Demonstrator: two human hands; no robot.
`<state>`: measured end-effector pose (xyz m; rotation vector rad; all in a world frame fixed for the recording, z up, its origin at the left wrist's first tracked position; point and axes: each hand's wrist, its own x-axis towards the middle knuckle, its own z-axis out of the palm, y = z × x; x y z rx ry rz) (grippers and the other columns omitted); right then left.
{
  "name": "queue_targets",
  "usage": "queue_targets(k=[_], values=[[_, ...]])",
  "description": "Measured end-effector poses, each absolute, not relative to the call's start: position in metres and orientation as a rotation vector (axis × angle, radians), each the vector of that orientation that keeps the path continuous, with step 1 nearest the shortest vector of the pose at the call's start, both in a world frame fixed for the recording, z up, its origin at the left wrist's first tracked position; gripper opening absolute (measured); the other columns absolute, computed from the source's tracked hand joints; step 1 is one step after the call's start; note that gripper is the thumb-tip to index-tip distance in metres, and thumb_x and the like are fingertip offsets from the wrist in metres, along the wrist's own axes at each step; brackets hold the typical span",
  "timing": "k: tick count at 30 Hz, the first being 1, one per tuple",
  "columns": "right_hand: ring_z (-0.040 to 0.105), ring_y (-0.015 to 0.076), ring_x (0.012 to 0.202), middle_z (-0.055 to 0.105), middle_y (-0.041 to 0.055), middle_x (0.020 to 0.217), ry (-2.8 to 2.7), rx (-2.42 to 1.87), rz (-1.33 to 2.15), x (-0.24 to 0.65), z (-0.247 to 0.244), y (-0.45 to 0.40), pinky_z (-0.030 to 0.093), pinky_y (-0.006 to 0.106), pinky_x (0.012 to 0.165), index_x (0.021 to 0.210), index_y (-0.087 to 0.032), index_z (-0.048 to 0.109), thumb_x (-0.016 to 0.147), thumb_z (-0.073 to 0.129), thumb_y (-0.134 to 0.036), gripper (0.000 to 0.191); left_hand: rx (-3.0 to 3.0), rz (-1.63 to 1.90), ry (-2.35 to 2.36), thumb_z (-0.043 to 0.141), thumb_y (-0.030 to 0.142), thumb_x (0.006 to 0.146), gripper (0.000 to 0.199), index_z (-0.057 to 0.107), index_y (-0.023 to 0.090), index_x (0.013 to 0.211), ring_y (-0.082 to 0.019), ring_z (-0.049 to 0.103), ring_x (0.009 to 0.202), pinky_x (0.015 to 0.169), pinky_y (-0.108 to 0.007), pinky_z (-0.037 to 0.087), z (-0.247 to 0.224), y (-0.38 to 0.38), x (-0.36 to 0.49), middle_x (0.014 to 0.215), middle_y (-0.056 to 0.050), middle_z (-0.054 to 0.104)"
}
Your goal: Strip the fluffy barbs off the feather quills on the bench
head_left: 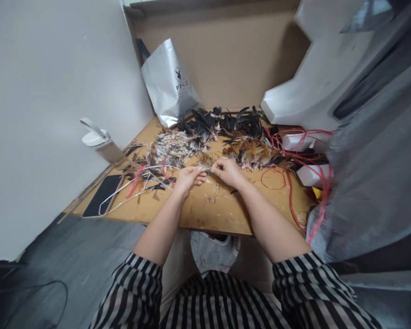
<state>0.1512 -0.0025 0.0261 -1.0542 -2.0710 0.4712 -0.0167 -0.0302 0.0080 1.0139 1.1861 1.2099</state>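
Observation:
Near the middle of the wooden table (205, 214), my left hand (190, 179) is closed, thumb against fingers, on a small feather piece (207, 169). Close on its right, my right hand (227, 171) pinches the other end of that piece. Behind my hands lie brown feathers (256, 153) on the right and a heap of pale, fluffy feather bits (176, 145) on the left. Black feathers (239, 122) form a row farther back. Loose feather scraps lie around both hands, and fine detail between the fingertips is too small to tell.
A silver bag (169, 84) stands at the back left. A lidded cup (106, 146), a dark phone (102, 195) and white cords are at the left. Red strings (291, 196) and white boxes (315, 175) lie at the right, beside grey cloth (380, 164).

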Motion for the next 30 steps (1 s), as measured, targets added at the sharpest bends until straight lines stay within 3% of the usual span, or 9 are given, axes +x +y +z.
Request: queue_targets(k=[3, 8, 12, 19, 23, 30], values=[[0.047, 0.011, 0.063, 0.055, 0.0006, 0.065, -2.062, -1.012, 0.503, 0.147, 0.025, -0.004, 0.032, 0.021, 0.06, 0.062, -0.015, 0.058, 0.069, 0.052, -0.019, 0.01, 0.939, 1.081, 1.123, 0.063, 0.044, 0.066, 0.038, 0.06, 0.009, 0.078, -0.012, 0.061, 0.053, 0.042, -0.017, 0.043, 0.01, -0.032, -0.02, 0.07, -0.012, 0.066], [0.047, 0.01, 0.061, 0.056, -0.0001, 0.065, -2.025, -0.998, 0.646, 0.143, 0.024, -0.006, 0.033, 0.021, 0.059, 0.064, -0.016, 0.058, 0.069, 0.052, -0.022, 0.01, 0.951, 0.999, 1.053, 0.071, 0.029, 0.06, 0.027, 0.062, 0.008, 0.075, -0.008, 0.059, 0.053, 0.043, -0.013, 0.04, 0.012, -0.034, -0.02, 0.071, -0.01, 0.066], [0.043, 0.0085, 0.053, 0.054, -0.0017, 0.058, -1.902, -1.049, 0.897, 0.143, 0.024, -0.006, 0.032, 0.02, 0.052, 0.064, -0.015, 0.058, 0.067, 0.055, -0.029, 0.015, 0.949, 1.147, 1.069, 0.073, 0.022, 0.056, 0.025, 0.06, 0.009, 0.072, -0.007, 0.057, 0.051, 0.042, -0.013, 0.039, 0.012, -0.033, -0.017, 0.064, -0.006, 0.064], [0.035, 0.0063, 0.043, 0.046, -0.0055, 0.048, -1.59, -1.098, 1.202, 0.136, 0.027, -0.013, 0.026, 0.019, 0.043, 0.065, -0.016, 0.055, 0.061, 0.061, -0.045, 0.03, 1.048, 1.283, 1.121, 0.074, 0.027, 0.052, 0.033, 0.056, 0.01, 0.074, -0.009, 0.058, 0.051, 0.046, -0.017, 0.042, 0.011, -0.031, -0.013, 0.064, -0.005, 0.064], [0.036, 0.0057, 0.043, 0.046, -0.006, 0.048, -1.487, -1.025, 1.252, 0.129, 0.02, -0.013, 0.028, 0.019, 0.043, 0.059, -0.016, 0.05, 0.06, 0.063, -0.042, 0.029, 1.06, 1.265, 1.102, 0.075, 0.027, 0.05, 0.034, 0.057, 0.01, 0.073, -0.011, 0.06, 0.053, 0.048, -0.019, 0.044, 0.01, -0.032, -0.012, 0.063, -0.005, 0.064], [0.046, 0.0074, 0.05, 0.055, -0.003, 0.057, -1.424, -0.879, 1.386, 0.129, 0.019, -0.011, 0.035, 0.02, 0.051, 0.063, -0.015, 0.056, 0.058, 0.065, -0.037, 0.025, 1.11, 1.198, 1.092, 0.073, 0.031, 0.053, 0.029, 0.06, 0.01, 0.068, -0.01, 0.059, 0.055, 0.049, -0.018, 0.044, 0.013, -0.035, -0.013, 0.067, -0.007, 0.065]])
